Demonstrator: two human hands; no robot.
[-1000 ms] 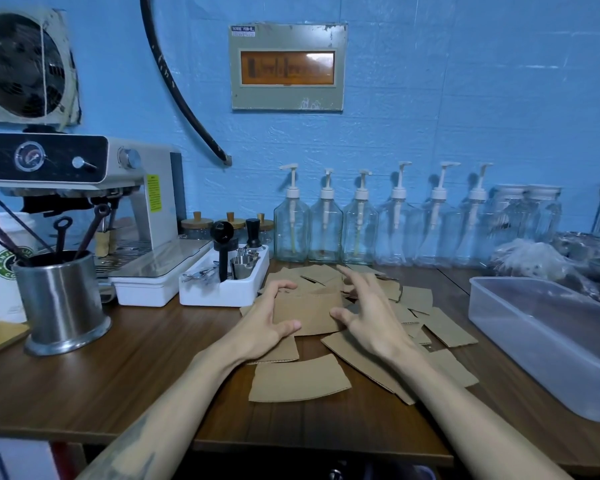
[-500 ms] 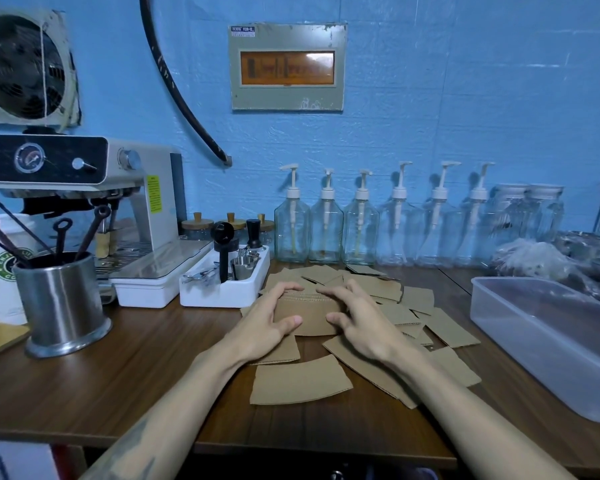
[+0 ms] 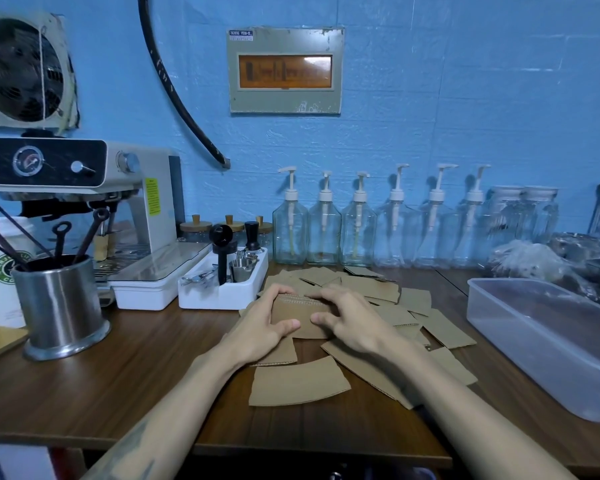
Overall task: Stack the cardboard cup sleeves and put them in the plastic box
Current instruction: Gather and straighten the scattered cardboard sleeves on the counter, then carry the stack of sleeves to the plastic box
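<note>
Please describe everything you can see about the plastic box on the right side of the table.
The translucent rectangular plastic box with rounded corners and a thin rim stands upright on the dark wooden table, at its right edge, partly cut by the frame. It has no lid on and no cardboard sleeve shows inside. Neither hand touches it; the nearest brown cardboard sleeves lie just left of it.

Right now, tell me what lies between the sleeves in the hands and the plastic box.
In the head view, loose cardboard sleeves lie scattered on the table between the held stack and the plastic box.
</note>
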